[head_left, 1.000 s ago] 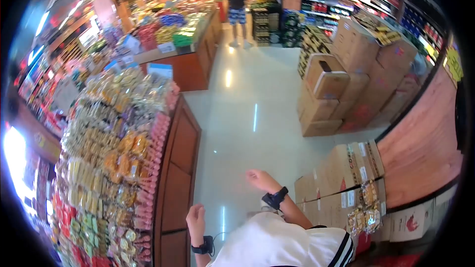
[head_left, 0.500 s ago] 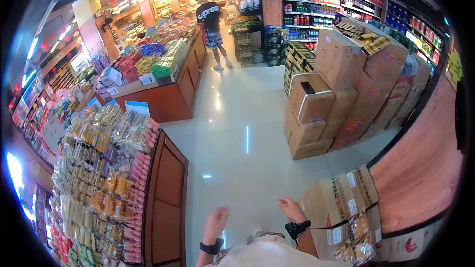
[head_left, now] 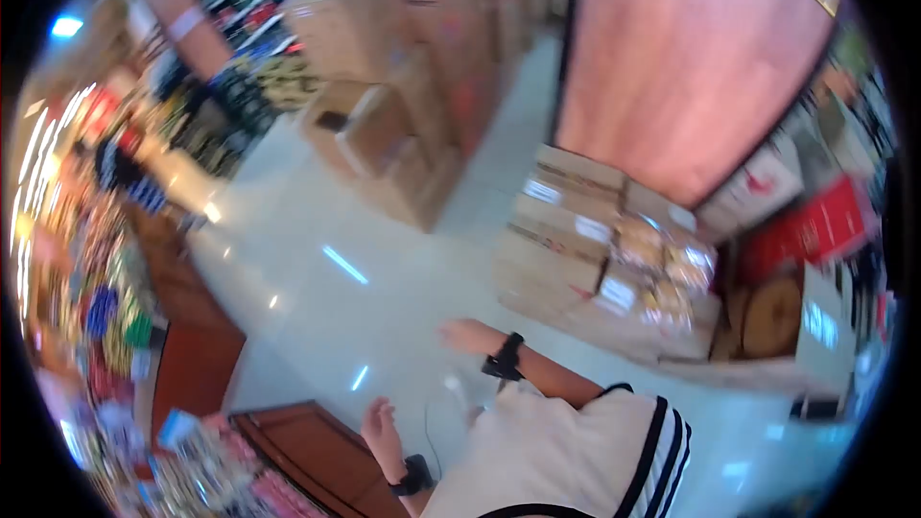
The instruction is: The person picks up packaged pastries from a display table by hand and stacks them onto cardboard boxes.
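Since half a second before, the whole view turns toward the right: the tall pile of brown cardboard boxes [head_left: 350,24] shifts from the far right to the far middle, and a person in a dark top and blue patterned shorts [head_left: 120,168] is now at the far left. The right hand [head_left: 470,336] moves toward the left and now reaches farther forward than the left hand [head_left: 382,434].

The left hand is raised near the red-brown wooden display stand with panelled sides [head_left: 312,441], which is at the near left. Its fingers are loosely bent and its grip looks released. The right hand is above the pale glossy floor [head_left: 288,245], and nearest to it, on the right, are the flat brown cardboard boxes with white labels [head_left: 547,249]. This hand is blurred, so I cannot tell whether it is released or clenched. Each wrist carries a black strapped device, one at the left [head_left: 413,475] and one at the right [head_left: 504,357].

On top of the flat boxes lie shiny clear packets with light brown content [head_left: 641,242]. Just to the right of these boxes, an open carton holds a round brown object [head_left: 772,317], and behind it leans a bright red box [head_left: 806,230]. Beyond the flat boxes stands a large pinkish wood-grain panel [head_left: 672,67].
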{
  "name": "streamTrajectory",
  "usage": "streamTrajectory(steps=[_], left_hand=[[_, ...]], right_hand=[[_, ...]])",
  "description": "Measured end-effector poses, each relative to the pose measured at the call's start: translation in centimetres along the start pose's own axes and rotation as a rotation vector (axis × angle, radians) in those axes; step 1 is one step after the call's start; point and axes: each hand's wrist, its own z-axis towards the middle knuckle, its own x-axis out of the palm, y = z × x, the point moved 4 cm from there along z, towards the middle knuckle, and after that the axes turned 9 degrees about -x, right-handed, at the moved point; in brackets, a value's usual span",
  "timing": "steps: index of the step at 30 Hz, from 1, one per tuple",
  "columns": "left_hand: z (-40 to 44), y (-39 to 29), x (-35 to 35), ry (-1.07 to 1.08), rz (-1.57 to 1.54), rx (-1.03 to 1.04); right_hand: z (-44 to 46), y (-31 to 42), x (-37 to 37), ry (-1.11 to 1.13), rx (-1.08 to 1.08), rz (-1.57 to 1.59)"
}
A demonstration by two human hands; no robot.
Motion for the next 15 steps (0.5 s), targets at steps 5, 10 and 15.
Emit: streamTrajectory(steps=[5,10,15], left_hand=[[5.7,-3.7,0.0,0.313,0.019,0.101],[11.1,-6.4,4.0,0.515,0.13,0.271],[12.3,-7.2,8.7,0.732,0.206,0.283]], right_hand=[[-1.1,2.1,-1.1,-0.264,0.153,-0.062],[-5.1,2.1,-4.8,-0.626,0.213,-0.111],[-13.4,3.2,-4.4,-0.957,0.28,-0.117]])
